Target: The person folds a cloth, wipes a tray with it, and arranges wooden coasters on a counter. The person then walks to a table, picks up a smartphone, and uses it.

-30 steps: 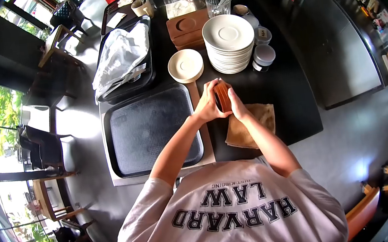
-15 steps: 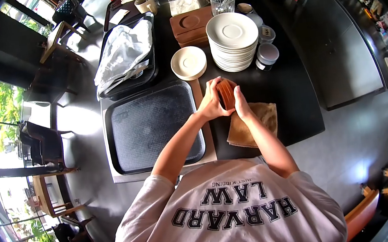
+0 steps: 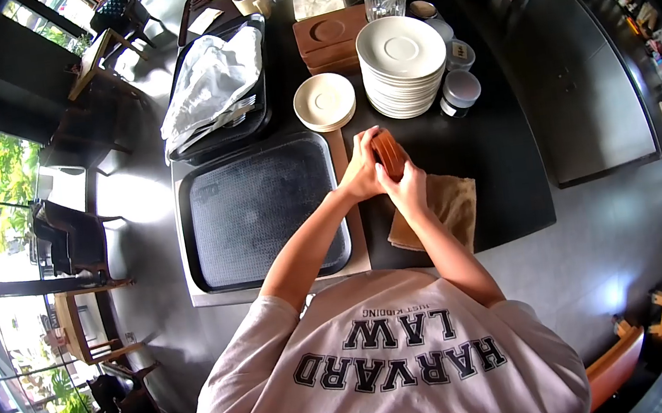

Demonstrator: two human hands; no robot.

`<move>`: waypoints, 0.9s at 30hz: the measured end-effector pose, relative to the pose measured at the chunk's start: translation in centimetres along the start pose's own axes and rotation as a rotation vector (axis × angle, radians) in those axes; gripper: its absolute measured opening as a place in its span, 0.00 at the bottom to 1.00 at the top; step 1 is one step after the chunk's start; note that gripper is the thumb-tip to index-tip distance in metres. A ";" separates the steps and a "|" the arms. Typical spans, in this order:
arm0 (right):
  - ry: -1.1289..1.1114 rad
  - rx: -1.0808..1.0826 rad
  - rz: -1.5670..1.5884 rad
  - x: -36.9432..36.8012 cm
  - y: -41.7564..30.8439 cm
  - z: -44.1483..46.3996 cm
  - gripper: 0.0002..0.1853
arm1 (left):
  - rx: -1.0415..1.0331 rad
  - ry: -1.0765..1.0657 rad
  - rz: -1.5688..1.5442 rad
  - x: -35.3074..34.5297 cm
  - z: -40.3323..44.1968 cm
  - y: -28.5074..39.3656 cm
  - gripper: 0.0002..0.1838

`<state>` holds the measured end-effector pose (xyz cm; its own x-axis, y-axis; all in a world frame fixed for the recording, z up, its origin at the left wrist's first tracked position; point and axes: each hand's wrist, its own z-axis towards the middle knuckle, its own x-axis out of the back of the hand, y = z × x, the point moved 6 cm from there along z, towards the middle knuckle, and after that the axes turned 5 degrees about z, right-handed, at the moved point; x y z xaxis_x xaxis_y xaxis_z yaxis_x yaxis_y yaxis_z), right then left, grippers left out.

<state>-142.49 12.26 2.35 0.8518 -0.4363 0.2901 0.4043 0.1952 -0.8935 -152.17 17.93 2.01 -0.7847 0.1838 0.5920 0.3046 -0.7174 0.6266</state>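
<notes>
1. From my remote view, left hand (image 3: 359,173) and right hand (image 3: 407,189) close around a reddish-brown ridged block (image 3: 389,154)
2. Block sits over the desk (image 3: 500,155), just beyond the brown cloth (image 3: 450,206); contact with the desk I cannot tell
3. I judge it stiff, light, possibly stacked loose pieces; best hold: opposite sides, even squeeze

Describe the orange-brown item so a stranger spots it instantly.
On the black table, find the dark tray nearest the person, then look just right of its far right corner. There the left hand and right hand clasp the orange-brown item. Unlike the brown cloth and cream plates nearby, it is gripped between both hands.
</notes>
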 end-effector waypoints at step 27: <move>0.077 -0.047 0.360 6.4 -4.1 -0.4 0.21 | 0.004 -0.009 -0.259 4.6 0.2 5.9 0.63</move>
<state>-138.77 8.34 7.74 0.9084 -0.4122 -0.0702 0.0665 0.3083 -0.9490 -153.86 14.69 8.47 -0.8322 0.3672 0.4156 0.0958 -0.6429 0.7599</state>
